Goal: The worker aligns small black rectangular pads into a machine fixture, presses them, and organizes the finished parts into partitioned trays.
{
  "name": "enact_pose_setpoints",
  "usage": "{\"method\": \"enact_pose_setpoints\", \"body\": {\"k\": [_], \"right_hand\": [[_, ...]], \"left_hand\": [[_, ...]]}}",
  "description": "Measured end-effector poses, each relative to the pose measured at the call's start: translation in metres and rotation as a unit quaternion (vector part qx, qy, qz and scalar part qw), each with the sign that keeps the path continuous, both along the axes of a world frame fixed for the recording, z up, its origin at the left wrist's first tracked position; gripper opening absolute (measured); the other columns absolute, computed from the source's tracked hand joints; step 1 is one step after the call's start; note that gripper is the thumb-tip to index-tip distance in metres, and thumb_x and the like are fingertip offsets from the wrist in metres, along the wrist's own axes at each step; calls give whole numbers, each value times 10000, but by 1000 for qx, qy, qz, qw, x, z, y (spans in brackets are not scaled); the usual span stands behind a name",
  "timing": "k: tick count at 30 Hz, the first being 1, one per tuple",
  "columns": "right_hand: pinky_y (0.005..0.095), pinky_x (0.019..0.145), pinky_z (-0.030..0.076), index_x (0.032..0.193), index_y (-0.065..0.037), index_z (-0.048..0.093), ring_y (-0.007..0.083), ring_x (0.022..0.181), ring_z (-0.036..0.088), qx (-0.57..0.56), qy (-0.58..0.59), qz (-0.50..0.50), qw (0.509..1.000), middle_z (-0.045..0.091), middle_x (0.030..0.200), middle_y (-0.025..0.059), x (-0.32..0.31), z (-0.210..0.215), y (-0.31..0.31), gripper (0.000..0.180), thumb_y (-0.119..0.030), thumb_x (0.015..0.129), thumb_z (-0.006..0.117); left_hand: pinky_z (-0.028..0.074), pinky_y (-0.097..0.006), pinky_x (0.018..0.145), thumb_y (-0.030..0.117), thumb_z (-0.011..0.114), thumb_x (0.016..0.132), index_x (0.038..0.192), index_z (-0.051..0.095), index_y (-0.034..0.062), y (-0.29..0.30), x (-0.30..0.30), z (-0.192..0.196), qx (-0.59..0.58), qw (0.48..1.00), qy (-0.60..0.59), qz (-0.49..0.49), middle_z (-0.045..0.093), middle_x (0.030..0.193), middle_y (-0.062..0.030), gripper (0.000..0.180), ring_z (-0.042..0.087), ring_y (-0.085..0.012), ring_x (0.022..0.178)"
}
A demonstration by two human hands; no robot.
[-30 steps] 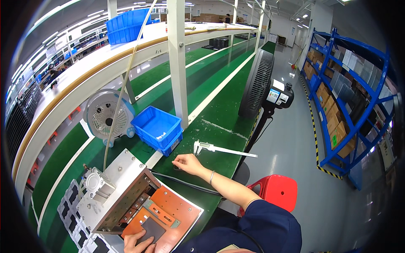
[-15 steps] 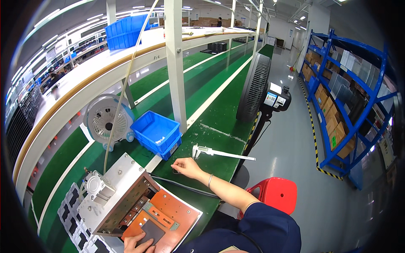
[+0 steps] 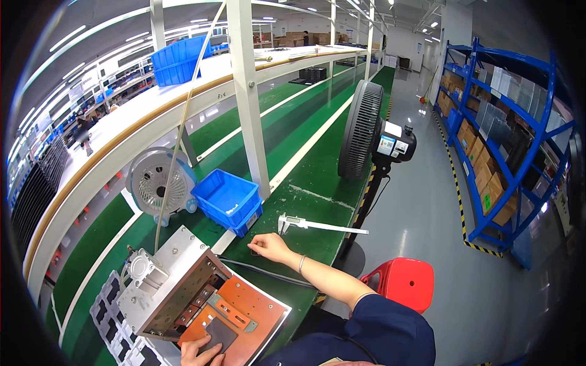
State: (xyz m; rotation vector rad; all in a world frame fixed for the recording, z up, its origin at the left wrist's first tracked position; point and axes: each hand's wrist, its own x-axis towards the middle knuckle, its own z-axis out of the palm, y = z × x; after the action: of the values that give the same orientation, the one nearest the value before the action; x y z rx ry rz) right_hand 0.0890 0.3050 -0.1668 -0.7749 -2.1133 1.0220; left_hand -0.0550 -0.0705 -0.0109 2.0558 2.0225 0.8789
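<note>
My left hand (image 3: 196,354) is at the lower edge of the view, its fingers on the near left edge of a flat dark grey plate (image 3: 221,334). That plate lies on the orange-brown bed (image 3: 259,311) of a bench press fixture (image 3: 168,277), against a slotted orange guide bar (image 3: 233,312). My right hand (image 3: 271,248) rests over the green bench beside the fixture, fingers pinched together. Whatever they hold is too small to make out. A black cable (image 3: 268,268) runs just below this hand, and a digital caliper (image 3: 320,226) lies beyond it.
A blue bin (image 3: 227,198) with small white bits stands behind the fixture, next to a small white fan (image 3: 160,186). White trays with dark parts (image 3: 119,320) lie left of the fixture. A black fan (image 3: 361,131) and red stool (image 3: 406,285) stand at the right.
The view has shifted slightly, so the fixture and bins sit a little lower. Both hands keep nearly the same places, the left on the plate and the right beside the cable.
</note>
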Motion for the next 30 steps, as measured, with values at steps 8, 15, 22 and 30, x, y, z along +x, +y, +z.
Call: {"method": "enact_pose_setpoints", "body": {"k": [8,15,22,30], "right_hand": [[313,504,441,814,-59,701,144,501,575,8,-13,-3,1000,647,605,53,-2,2,-1,231,-274,892,669],[306,518,454,824,-58,702,141,518,585,-1,-12,-4,1000,661,625,51,-2,1,-1,229,-274,893,666],[303,527,462,826,-59,703,137,526,594,2,-18,-3,1000,668,635,45,-3,2,0,232,-276,897,662],[300,530,465,830,-59,706,135,533,600,1,-16,-2,1000,672,641,45,-4,5,4,227,-272,895,662]], "left_hand": [[477,-403,915,9,781,723,1063,734,51,-1,1,-1,3,1000,1,8,641,1190,-157,346,583,-331,1044],[480,-401,898,23,777,727,1054,738,59,0,1,0,2,1000,1,9,644,1187,-155,332,588,-329,1019],[482,-401,888,46,782,728,1048,742,66,0,-2,-2,9,1000,9,0,646,1185,-153,322,587,-327,1003],[476,-403,898,26,779,724,1044,740,58,4,-3,1,6,1000,4,1,644,1187,-153,324,580,-327,1017]]}}
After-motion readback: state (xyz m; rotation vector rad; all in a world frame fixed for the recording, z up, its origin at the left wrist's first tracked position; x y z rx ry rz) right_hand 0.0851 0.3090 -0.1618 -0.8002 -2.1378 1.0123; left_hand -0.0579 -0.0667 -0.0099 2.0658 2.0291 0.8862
